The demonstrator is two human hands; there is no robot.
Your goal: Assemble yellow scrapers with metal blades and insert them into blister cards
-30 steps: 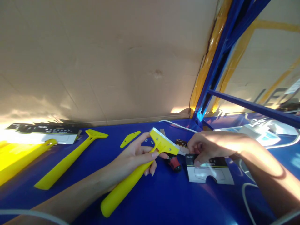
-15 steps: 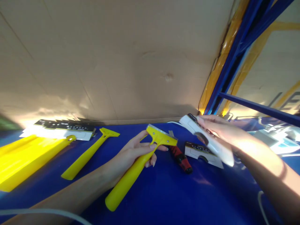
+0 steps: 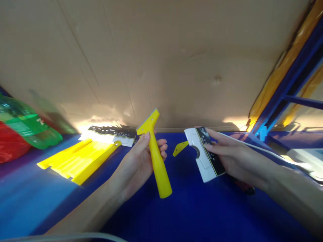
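Observation:
My left hand (image 3: 148, 151) is closed around a yellow scraper (image 3: 157, 161), its blade end up and its handle pointing down. My right hand (image 3: 222, 144) grips a folded white-and-black card sleeve (image 3: 202, 156) with a round notch in its near-left edge. The scraper and sleeve are apart. Between them, a flat yellow piece (image 3: 180, 148) with small dark holes lies on the blue surface. Part of a red-and-black tool (image 3: 246, 187) shows beneath my right wrist; the rest is hidden.
Several yellow scrapers (image 3: 83, 161) lie stacked at the left, their heads in white-and-black card sleeves (image 3: 108, 138). Beyond them are a green bottle (image 3: 32, 126) and something red (image 3: 12, 143). Cardboard (image 3: 176, 67) rises behind, with a blue metal frame (image 3: 285, 87) at right. A white cable (image 3: 264, 151) runs rightward.
My view has turned left, bringing in the bottle. The left-hand scraper has tilted more upright, and the right-hand sleeve has turned and come closer to it. The loose scraper no longer shows.

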